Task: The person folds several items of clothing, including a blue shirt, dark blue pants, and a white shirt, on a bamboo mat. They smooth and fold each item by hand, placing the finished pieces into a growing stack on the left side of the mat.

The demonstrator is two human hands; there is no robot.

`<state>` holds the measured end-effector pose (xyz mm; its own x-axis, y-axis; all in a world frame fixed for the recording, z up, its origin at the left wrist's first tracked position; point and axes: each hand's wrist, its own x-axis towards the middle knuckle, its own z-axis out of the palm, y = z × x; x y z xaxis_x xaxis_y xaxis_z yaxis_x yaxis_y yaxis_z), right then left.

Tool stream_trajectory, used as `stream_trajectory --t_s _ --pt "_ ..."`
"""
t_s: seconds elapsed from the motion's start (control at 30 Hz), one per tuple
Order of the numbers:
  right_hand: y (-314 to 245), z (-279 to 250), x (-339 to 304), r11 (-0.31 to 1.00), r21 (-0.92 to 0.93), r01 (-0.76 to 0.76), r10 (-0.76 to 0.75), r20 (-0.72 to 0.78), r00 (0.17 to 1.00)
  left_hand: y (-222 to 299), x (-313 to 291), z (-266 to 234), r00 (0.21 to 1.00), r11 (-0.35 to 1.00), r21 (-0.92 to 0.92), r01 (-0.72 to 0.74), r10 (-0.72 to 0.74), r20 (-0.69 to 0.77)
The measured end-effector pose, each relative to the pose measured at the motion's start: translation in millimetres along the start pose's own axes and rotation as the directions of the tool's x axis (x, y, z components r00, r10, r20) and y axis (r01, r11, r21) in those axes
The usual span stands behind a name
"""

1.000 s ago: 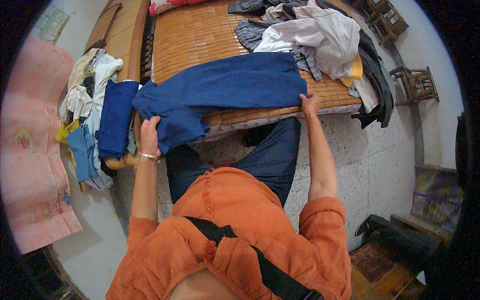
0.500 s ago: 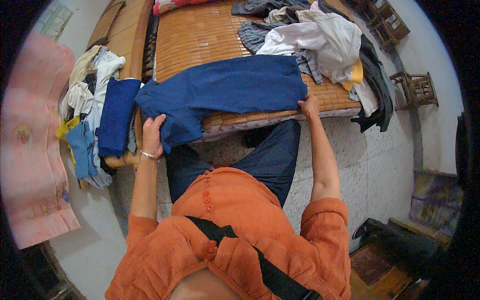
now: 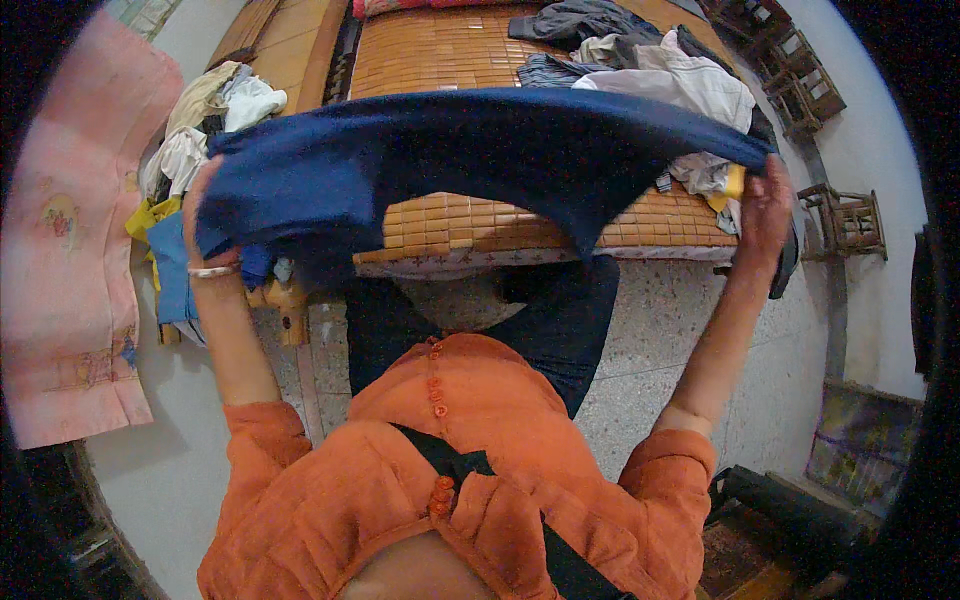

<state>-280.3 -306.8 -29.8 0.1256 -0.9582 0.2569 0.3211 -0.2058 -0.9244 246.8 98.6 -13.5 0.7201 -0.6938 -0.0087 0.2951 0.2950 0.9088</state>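
A pair of dark blue trousers (image 3: 480, 130) is stretched sideways between my hands, lifted above the bamboo mat. My left hand (image 3: 199, 195) is closed on the left end; cloth covers most of its fingers. At the other end, my right hand (image 3: 767, 205) grips the trousers near the pile of clothes. The middle of the fabric hangs loosely, and a pointed fold droops toward the mat's front edge. Both hands are raised and wide apart.
The bamboo mat (image 3: 460, 225) covers a bed in front of me. A heap of clothes (image 3: 690, 75) lies at its right, and more garments (image 3: 180, 160) are piled at the left. A pink patterned cloth (image 3: 75, 240) hangs far left. Wooden stools (image 3: 845, 222) stand at right.
The trousers have risen off the mat and spread wider. My left hand has moved left and my right hand right and upward. The blue folded cloth on the left is now mostly covered.
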Motion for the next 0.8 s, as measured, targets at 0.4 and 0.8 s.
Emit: stream_trajectory --t_s 0.4,0.8 --pt "73 23 14 0.858 0.261 -0.443 0.433 0.098 0.896 -33 -1 9 0.984 0.856 0.499 -0.135 0.056 0.170" --pt "129 89 -64 0.742 -0.623 -0.246 0.555 0.367 0.746 -80 25 -14 0.918 0.909 -0.203 0.364 -0.387 -0.084"
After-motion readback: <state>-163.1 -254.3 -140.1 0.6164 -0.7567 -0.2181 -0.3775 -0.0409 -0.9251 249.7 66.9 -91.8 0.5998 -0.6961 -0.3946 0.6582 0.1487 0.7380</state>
